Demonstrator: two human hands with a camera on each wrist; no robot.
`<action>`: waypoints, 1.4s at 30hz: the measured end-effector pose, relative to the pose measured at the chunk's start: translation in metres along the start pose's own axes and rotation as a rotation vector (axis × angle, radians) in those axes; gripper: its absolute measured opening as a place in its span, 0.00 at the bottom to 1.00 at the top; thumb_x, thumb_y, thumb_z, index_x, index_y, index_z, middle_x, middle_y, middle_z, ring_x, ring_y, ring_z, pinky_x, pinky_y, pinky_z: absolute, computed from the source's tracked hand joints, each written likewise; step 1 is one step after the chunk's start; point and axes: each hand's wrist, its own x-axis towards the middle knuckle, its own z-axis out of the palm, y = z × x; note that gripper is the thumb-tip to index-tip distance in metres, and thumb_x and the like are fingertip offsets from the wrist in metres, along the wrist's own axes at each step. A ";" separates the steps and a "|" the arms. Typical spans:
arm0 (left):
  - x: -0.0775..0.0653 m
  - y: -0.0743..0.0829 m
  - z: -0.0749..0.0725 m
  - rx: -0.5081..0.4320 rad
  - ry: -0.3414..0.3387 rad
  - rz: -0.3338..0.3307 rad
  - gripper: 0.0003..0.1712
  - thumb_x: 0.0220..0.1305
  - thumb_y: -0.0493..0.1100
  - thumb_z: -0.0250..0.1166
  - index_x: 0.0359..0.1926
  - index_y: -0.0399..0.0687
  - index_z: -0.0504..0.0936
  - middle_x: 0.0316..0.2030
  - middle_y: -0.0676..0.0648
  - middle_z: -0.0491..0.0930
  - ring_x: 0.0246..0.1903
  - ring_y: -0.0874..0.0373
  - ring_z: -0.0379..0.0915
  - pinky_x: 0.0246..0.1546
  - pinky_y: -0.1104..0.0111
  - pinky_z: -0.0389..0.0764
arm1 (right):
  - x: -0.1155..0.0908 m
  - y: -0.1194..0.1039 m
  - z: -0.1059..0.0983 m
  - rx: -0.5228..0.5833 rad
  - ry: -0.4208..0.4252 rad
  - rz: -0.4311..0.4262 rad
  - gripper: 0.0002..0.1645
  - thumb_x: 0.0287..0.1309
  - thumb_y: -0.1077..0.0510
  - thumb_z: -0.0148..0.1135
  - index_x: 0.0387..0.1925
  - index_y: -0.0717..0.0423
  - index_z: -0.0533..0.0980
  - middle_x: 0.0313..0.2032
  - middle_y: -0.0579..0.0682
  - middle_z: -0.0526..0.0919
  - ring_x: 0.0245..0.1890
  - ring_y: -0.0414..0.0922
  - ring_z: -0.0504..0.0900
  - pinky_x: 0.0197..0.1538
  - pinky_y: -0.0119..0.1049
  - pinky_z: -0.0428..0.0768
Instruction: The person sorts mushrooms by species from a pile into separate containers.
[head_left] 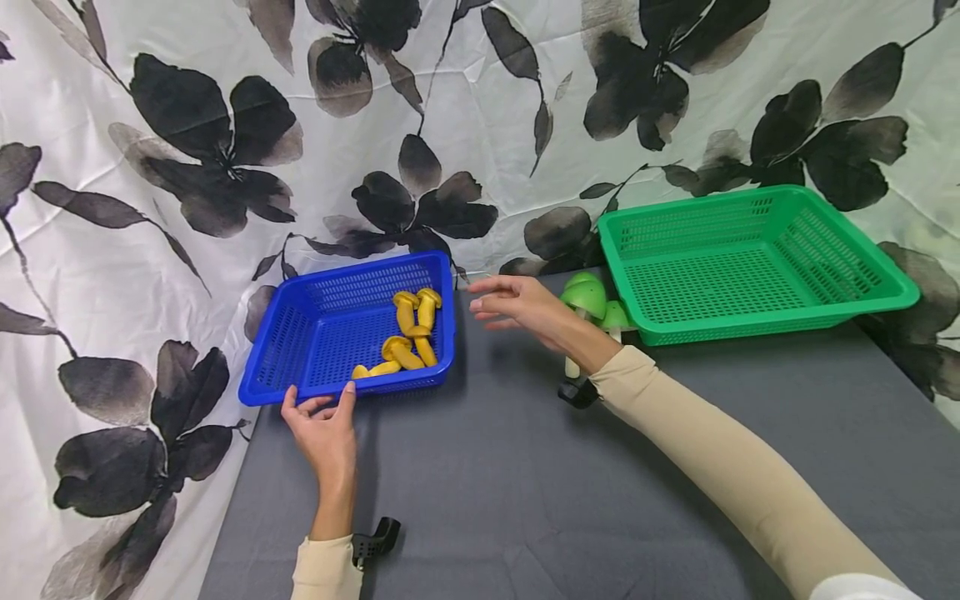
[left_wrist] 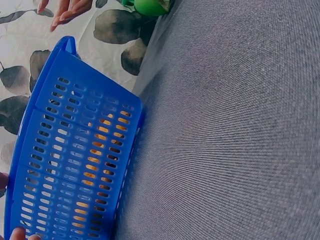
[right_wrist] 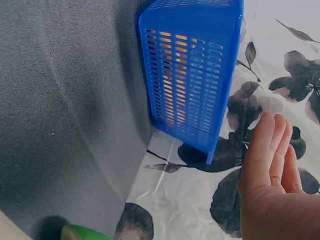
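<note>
My left hand grips the front rim of a blue plastic basket, with the thumb and a finger at the rim and other fingertips low against the outer wall. Several yellow toy mushrooms lie in the right part of this basket. My right hand hovers to the right of the basket, fingers extended and nothing in them. Green-capped toy mushrooms are beyond my right wrist, partly hidden by the arm. In the right wrist view, the extended fingers show beside the blue basket's perforated end wall.
A green plastic basket stands at the back right with nothing visible inside. Both baskets are on a grey cloth-covered table. A white curtain with dark flowers hangs behind. Black wrist mounts are on both arms.
</note>
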 end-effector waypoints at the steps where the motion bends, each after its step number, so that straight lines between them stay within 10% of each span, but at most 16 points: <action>1: 0.000 0.000 0.000 -0.003 0.000 -0.001 0.53 0.59 0.55 0.76 0.76 0.53 0.55 0.49 0.42 0.73 0.36 0.52 0.72 0.33 0.73 0.71 | -0.002 0.000 -0.001 0.000 0.001 -0.003 0.26 0.64 0.54 0.69 0.62 0.53 0.76 0.57 0.55 0.83 0.56 0.53 0.84 0.59 0.50 0.80; 20: -0.003 0.020 -0.005 -0.097 -0.036 0.036 0.45 0.61 0.45 0.75 0.74 0.52 0.60 0.43 0.45 0.77 0.27 0.62 0.73 0.25 0.76 0.78 | -0.037 0.000 -0.025 0.002 0.018 -0.032 0.26 0.66 0.57 0.68 0.63 0.57 0.74 0.56 0.62 0.83 0.54 0.53 0.85 0.57 0.46 0.82; 42: -0.006 0.054 0.013 -0.202 -0.266 0.140 0.41 0.62 0.41 0.74 0.71 0.56 0.63 0.52 0.44 0.76 0.41 0.55 0.77 0.34 0.75 0.83 | -0.077 -0.007 -0.049 -0.082 0.043 -0.075 0.32 0.63 0.51 0.71 0.66 0.53 0.73 0.58 0.59 0.82 0.56 0.48 0.84 0.60 0.48 0.79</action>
